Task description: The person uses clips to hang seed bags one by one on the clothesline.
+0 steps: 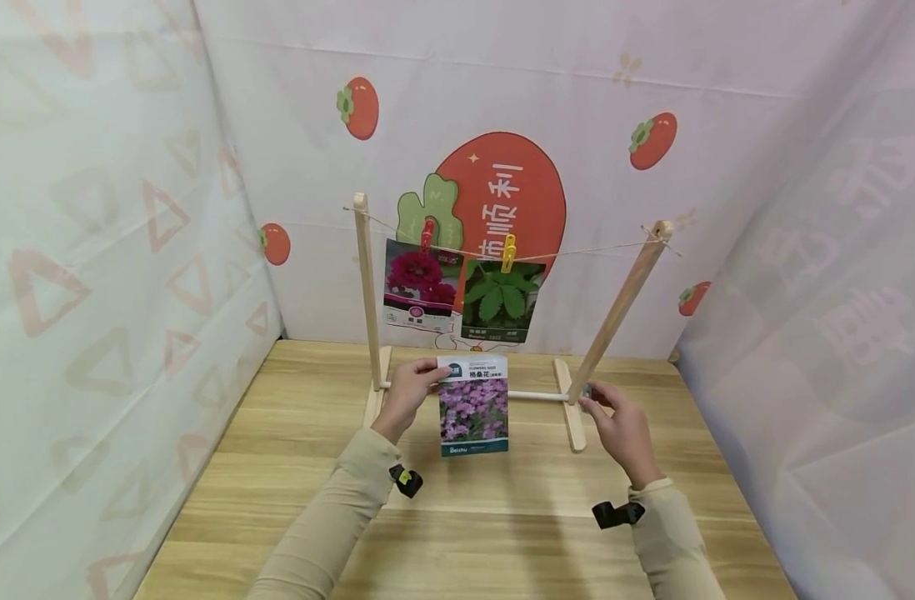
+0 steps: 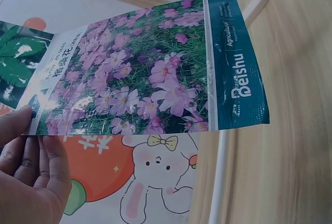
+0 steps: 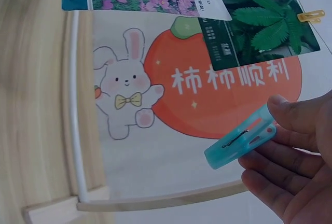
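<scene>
My left hand (image 1: 408,395) pinches a seed packet (image 1: 474,410) with pink flowers by its upper left corner, in front of the wooden frame. Thumb on the front, fingers behind, the packet shows large in the left wrist view. My right hand (image 3: 298,164) pinches a light blue clothespin (image 3: 241,138) between thumb and fingers, near the frame's right post. On the string (image 1: 577,250) above hang two more packets: a dark-pink flower packet (image 1: 422,287) under a red clothespin (image 1: 427,235), and a green-leaf packet (image 1: 501,304) under a yellow clothespin (image 1: 508,252).
The frame has a left post (image 1: 369,292), a right post (image 1: 621,310), wooden feet and a white lower rod (image 1: 538,396). It stands on a wood-grain table (image 1: 487,533). Printed cloth (image 1: 577,75) surrounds the back and sides.
</scene>
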Demonstrator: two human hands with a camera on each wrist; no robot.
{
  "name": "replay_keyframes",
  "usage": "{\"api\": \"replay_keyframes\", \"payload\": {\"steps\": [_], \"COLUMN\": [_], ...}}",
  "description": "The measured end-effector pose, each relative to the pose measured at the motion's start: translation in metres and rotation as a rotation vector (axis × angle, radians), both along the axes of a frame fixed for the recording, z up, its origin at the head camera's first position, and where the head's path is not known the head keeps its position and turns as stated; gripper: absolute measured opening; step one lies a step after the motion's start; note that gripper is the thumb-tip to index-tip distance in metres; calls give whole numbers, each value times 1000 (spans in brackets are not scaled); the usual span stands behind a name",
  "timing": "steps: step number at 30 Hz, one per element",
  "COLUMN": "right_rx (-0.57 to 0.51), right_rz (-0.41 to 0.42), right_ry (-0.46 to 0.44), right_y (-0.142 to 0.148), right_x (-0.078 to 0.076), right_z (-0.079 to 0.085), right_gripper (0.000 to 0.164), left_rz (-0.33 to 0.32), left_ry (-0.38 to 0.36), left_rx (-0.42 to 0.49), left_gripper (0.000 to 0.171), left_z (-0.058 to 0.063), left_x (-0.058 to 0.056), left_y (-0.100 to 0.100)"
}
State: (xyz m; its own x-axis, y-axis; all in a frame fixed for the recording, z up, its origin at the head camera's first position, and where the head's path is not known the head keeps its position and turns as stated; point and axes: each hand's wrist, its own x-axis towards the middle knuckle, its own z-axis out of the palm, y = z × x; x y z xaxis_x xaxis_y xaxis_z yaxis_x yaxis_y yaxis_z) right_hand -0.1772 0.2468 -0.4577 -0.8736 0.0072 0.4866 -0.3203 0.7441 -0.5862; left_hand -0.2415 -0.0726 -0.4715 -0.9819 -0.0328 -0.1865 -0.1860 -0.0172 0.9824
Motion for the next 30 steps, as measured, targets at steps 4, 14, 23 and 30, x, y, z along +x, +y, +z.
{"api": "replay_keyframes", "payload": {"steps": [4, 14, 23, 30], "right_rx": [0, 1, -15, -22], "right_rz": [0, 0, 30, 41], "right_ry": [67, 163, 240, 260], "right_y": [3, 7, 12, 13], "right_x": [-3, -11, -17, -20], "right_z": [8, 26, 39, 49], "right_gripper": [26, 23, 23, 23], "left_rz": [-7, -12, -25, -45], "left_ry": [8, 49, 75, 114], "left_rx": [0, -21, -19, -14], "left_gripper": [23, 26, 26, 28], "left_z": [4, 17, 28, 38], "left_x": [-2, -5, -9, -12], "left_y": [3, 9, 16, 22]}}
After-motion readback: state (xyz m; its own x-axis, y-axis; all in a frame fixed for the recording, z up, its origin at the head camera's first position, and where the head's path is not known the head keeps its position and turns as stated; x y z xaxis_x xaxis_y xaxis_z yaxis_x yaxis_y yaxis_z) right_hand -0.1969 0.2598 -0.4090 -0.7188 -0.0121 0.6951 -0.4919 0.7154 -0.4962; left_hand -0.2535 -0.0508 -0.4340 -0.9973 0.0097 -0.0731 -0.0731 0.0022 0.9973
